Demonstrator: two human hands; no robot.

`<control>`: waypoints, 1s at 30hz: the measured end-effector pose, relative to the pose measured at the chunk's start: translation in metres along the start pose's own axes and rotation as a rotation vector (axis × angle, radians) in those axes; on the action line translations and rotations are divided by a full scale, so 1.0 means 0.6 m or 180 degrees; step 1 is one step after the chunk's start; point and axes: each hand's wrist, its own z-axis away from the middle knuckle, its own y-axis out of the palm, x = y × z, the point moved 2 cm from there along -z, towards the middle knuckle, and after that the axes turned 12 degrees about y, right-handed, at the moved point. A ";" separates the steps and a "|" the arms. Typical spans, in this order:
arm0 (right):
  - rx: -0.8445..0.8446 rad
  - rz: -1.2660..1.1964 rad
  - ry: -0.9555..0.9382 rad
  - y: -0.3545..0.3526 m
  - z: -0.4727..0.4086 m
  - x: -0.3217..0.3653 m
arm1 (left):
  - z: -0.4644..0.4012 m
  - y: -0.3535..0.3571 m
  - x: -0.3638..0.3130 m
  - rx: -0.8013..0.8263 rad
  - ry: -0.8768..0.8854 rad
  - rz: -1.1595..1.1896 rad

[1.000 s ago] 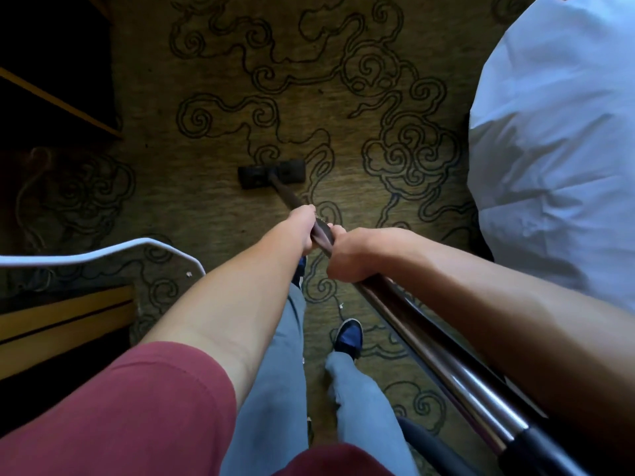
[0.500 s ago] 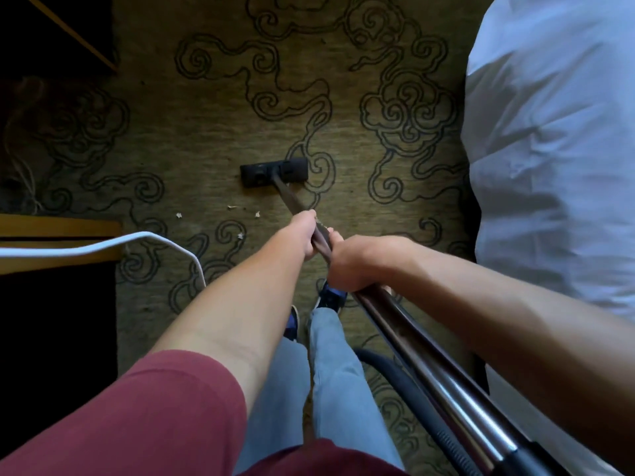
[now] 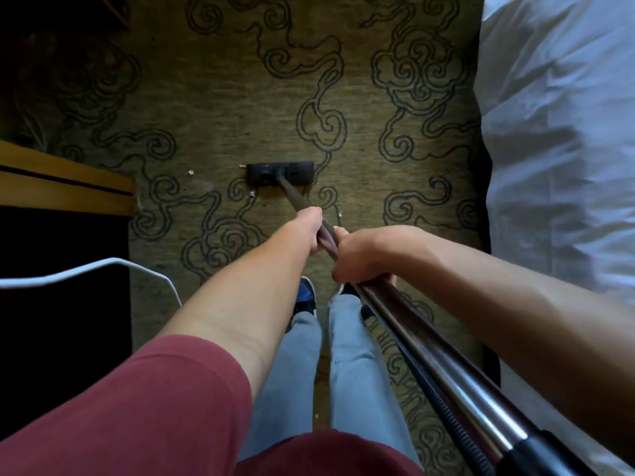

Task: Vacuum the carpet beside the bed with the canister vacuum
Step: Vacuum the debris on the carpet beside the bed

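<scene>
A long metal vacuum wand (image 3: 426, 352) runs from the lower right up to a black floor head (image 3: 280, 173) resting flat on the olive carpet (image 3: 220, 97) with dark swirl patterns. My left hand (image 3: 311, 230) grips the wand further down its length, nearer the head. My right hand (image 3: 360, 255) grips it just behind. A dark ribbed hose (image 3: 443, 410) trails beside the wand. Small pale crumbs (image 3: 190, 172) lie left of the head and below it. The canister itself is out of sight.
The bed with white bedding (image 3: 556, 149) lines the right side. A wooden furniture edge (image 3: 68, 187) juts in from the left over a dark gap. A white cable (image 3: 103, 267) arcs down onto the carpet at the left. My feet (image 3: 305, 297) stand behind the head.
I have stepped forward along the carpet with both feet now together. The floor head has slid on past the swirl pattern, and crumbs that lay ahead now lie beside it. Both grips are unchanged.
</scene>
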 end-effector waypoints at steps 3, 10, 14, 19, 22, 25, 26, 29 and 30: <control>-0.0124 0.0173 0.0013 0.047 0.018 0.003 | 0.013 -0.017 0.046 -0.0057 -0.0052 -0.0047; -0.0224 0.0431 0.0068 0.169 0.036 -0.041 | 0.041 -0.007 0.173 -0.0056 -0.0241 0.0204; -0.0296 0.0446 0.0014 0.228 0.043 -0.086 | 0.070 0.022 0.239 -0.0176 -0.0238 0.0328; -0.0565 0.0624 0.0057 0.316 0.051 -0.132 | 0.093 0.053 0.335 -0.0059 -0.0317 0.0494; -0.0670 0.0763 -0.0013 0.330 0.068 -0.147 | 0.112 0.058 0.352 -0.0103 -0.0276 0.0546; -0.0873 0.0686 -0.0127 0.307 0.085 -0.143 | 0.130 0.047 0.315 -0.0122 -0.0050 0.0675; -0.0896 0.0642 -0.0167 0.299 0.089 -0.137 | 0.133 0.040 0.299 -0.0158 0.0007 0.0691; -0.1076 0.0549 -0.0245 0.253 0.094 -0.102 | 0.130 0.009 0.235 -0.0162 0.0216 0.0718; -0.1140 0.0510 -0.0276 0.234 0.093 -0.084 | 0.125 -0.006 0.210 -0.0163 0.0288 0.0753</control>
